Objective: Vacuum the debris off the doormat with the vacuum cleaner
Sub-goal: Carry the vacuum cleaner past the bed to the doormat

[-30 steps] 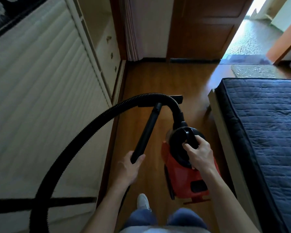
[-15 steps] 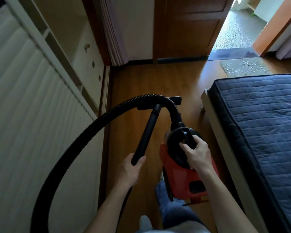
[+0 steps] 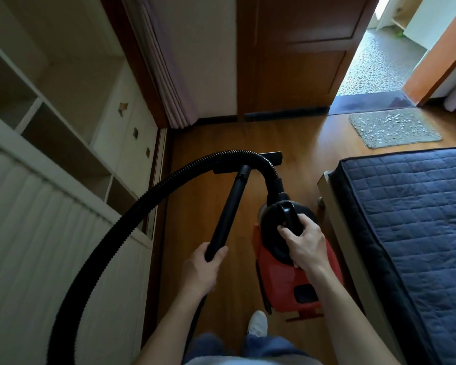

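Head view, lane: a strip of wooden floor [image 3: 208,154] runs between the white shelf unit [image 3: 63,122] on the left and the bed [image 3: 406,233] on the right, up to the brown door [image 3: 295,54].
Doormat: the doormat [image 3: 392,127] lies far right, past the bed's corner, just inside the bright doorway and well apart from the vacuum.
Debris: pale bits of debris [image 3: 387,122] are scattered over its grey, nubby top.
Left hand: the left hand [image 3: 203,270] is wrapped round the lower end of the black tube [image 3: 229,206].
Nozzle: the flat nozzle [image 3: 271,155] sits at the tube's far end; whether it touches the floor is hard to tell.
Right hand: the right hand [image 3: 304,243] grips the black handle [image 3: 290,214] on top of the red vacuum cleaner [image 3: 300,283].
Hose: a ribbed black hose [image 3: 132,214] arcs from the vacuum's front, over the tube and down the left side.
Shelves: open cubbies, too dim to read, beside small drawers.
Bed cover: dark blue, quilted in squares.
Foot: a white shoe [image 3: 257,322] shows below the vacuum.
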### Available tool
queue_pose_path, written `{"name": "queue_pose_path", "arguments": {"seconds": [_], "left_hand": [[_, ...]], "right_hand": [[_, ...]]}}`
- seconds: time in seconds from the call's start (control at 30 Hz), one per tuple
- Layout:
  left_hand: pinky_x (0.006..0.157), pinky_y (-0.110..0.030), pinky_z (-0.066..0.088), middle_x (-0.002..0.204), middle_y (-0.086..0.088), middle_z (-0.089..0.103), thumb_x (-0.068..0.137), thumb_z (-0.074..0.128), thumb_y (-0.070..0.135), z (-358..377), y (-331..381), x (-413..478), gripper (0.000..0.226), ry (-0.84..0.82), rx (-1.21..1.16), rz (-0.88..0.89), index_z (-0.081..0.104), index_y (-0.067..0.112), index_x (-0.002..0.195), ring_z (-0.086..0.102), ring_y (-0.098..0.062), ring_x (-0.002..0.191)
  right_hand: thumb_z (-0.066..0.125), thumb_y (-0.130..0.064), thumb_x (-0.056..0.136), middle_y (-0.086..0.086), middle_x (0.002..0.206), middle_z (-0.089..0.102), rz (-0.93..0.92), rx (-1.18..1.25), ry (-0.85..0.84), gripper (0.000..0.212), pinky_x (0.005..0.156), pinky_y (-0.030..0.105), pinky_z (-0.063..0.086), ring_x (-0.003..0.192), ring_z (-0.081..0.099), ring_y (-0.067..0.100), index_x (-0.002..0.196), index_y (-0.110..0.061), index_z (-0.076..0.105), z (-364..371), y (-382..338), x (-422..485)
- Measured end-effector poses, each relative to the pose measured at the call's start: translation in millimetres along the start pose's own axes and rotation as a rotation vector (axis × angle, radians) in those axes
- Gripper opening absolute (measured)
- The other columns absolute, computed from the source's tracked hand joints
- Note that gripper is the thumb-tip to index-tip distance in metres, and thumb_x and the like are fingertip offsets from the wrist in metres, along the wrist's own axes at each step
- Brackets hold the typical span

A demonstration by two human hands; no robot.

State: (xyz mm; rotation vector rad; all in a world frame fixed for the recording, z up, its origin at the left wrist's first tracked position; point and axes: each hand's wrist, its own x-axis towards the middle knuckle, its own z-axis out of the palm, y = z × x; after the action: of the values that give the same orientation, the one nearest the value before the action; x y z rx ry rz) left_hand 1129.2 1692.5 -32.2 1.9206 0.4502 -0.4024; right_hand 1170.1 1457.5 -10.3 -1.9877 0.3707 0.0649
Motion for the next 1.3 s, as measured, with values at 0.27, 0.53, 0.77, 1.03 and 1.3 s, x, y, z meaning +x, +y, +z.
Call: {"name": "queue_pose_path", "arguments": {"seconds": [0.27,0.53,0.77,1.03,1.3], "left_hand": [[0.046,-0.025,0.045,0.072,0.0,0.061,0.096,0.058,0.052,-7,44,86,0.022,0.012,0.027,0.025,0.062,0.031,0.101,0.054,-0.009,0.049],[0.047,-0.025,0.045,0.076,-0.002,0.062,0.097,0.059,0.046,-35,89,221,0.026,-0.005,0.016,0.039,0.064,0.022,0.105,0.055,-0.011,0.054],[0.045,-0.027,0.047,0.073,-0.004,0.061,0.098,0.058,0.046,-88,152,343,0.025,-0.056,0.048,0.052,0.063,0.021,0.103,0.054,-0.014,0.05],[0.045,-0.025,0.047,0.073,-0.003,0.063,0.097,0.057,0.051,-112,207,439,0.024,-0.158,0.088,0.113,0.062,0.03,0.109,0.056,-0.011,0.049],[0.046,-0.025,0.046,0.073,-0.002,0.065,0.096,0.056,0.057,-106,248,527,0.026,-0.186,0.143,0.121,0.062,0.034,0.105,0.058,-0.012,0.05]], "right_hand": [[0.072,-0.023,0.093,-0.005,0.084,0.073,0.024,-0.02,0.017,0.004,0.065,0.031,0.054,0.077,0.069,0.015,0.097,-0.024,0.07,10,-23,97],[0.072,-0.025,0.093,0.002,0.086,0.074,0.111,-0.021,0.045,0.005,0.052,0.03,0.052,0.074,0.071,0.023,0.096,-0.026,0.069,58,-47,208],[0.072,-0.023,0.094,-0.001,0.082,0.072,0.143,-0.035,0.107,0.006,0.049,0.025,0.048,0.068,0.067,0.018,0.099,-0.023,0.069,102,-102,310],[0.07,-0.018,0.094,-0.01,0.083,0.07,0.058,0.005,0.182,0.009,0.064,0.028,0.05,0.078,0.066,0.005,0.095,-0.026,0.068,129,-168,401],[0.072,-0.017,0.093,-0.014,0.087,0.069,0.087,0.019,0.224,0.01,0.065,0.015,0.042,0.084,0.063,-0.002,0.1,-0.024,0.069,132,-184,487]]}}
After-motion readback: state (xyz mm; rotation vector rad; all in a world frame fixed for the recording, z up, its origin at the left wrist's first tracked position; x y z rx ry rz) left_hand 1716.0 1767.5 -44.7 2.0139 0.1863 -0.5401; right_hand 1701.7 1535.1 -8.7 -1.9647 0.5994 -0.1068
